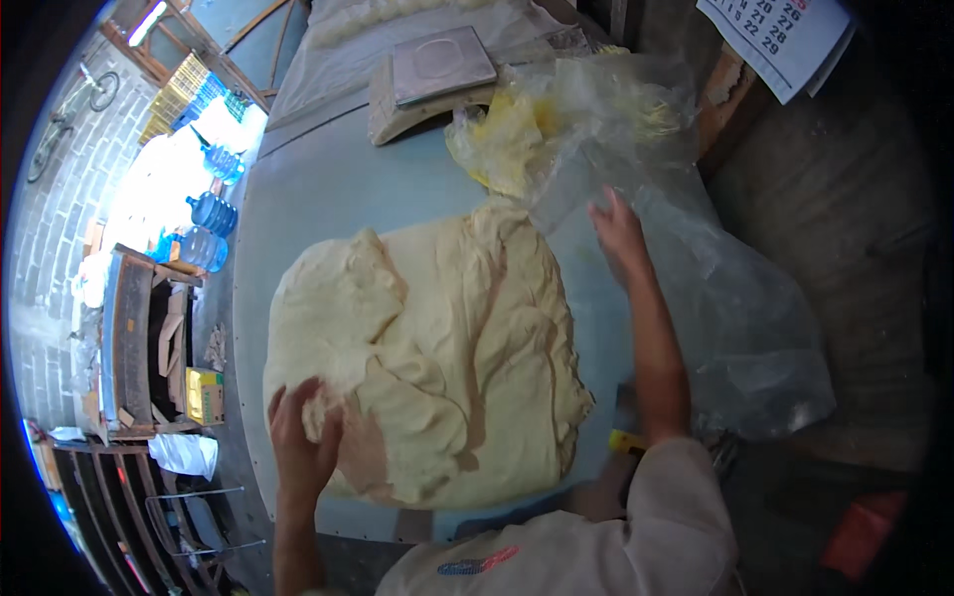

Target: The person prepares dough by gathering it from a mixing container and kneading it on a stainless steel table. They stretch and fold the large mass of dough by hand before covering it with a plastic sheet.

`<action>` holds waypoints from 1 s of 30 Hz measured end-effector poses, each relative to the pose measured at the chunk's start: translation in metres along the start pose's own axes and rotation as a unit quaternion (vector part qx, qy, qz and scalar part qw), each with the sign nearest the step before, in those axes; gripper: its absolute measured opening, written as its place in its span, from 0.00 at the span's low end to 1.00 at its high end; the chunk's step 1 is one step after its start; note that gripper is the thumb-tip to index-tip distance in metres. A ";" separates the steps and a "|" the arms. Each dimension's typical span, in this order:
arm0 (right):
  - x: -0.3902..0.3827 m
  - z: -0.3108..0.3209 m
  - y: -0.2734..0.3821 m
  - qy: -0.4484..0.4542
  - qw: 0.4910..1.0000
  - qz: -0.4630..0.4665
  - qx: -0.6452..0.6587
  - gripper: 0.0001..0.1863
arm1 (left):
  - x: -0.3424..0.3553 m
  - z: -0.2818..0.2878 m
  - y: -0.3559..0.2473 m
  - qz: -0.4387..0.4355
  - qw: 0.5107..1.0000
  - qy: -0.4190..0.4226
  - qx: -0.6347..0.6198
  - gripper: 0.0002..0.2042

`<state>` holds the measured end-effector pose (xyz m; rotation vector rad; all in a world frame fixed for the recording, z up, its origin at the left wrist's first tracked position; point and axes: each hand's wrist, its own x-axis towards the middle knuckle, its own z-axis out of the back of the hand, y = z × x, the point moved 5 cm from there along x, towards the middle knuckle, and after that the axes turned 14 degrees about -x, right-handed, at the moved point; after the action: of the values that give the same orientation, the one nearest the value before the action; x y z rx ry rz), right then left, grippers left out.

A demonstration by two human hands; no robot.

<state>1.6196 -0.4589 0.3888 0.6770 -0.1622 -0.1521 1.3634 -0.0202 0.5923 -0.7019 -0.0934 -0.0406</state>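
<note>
Dough [422, 338] lies pale and creased, left hand [301, 442] curled around something whitish [316, 417], right hand [622, 238] open.

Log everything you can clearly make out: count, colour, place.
Table: one, blue-grey, centre
Dough: one mass, cream, on table
Scale: one, grey, table's far end
Plastic sheeting: count unclear, clear and yellowish, right
Water bottles: three, blue, left background
Crates: count unclear, yellow and blue, upper left
Box: one, yellow, left
Calendar: one, white, upper right
Shirt: one, beige, lower edge
Left hand: one, bare, over dough's near-left part
Right hand: one, bare, beside plastic sheeting
</note>
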 end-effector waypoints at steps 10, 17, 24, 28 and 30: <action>-0.134 -0.026 -0.014 0.069 0.978 -0.084 0.177 0.28 | 0.059 -0.134 -0.040 -0.175 0.924 0.252 0.227 0.53; -0.024 -0.089 0.145 0.085 0.984 0.137 -0.069 0.33 | 0.049 -0.156 -0.045 -0.184 0.909 0.295 0.231 0.58; 0.055 -0.147 0.119 0.181 0.965 0.162 -0.096 0.29 | 0.061 -0.169 -0.050 -0.170 0.921 0.283 0.206 0.48; 0.047 -0.138 0.120 0.181 0.964 0.179 -0.081 0.24 | 0.069 -0.172 -0.047 -0.163 0.927 0.283 0.184 0.51; 0.037 -0.119 0.124 0.168 0.966 0.172 -0.093 0.23 | 0.072 -0.170 -0.046 -0.163 0.929 0.272 0.190 0.51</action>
<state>1.6898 -0.2980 0.3791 0.4707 0.0625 0.2783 1.4436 -0.1652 0.4998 -0.2617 0.3115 -0.5221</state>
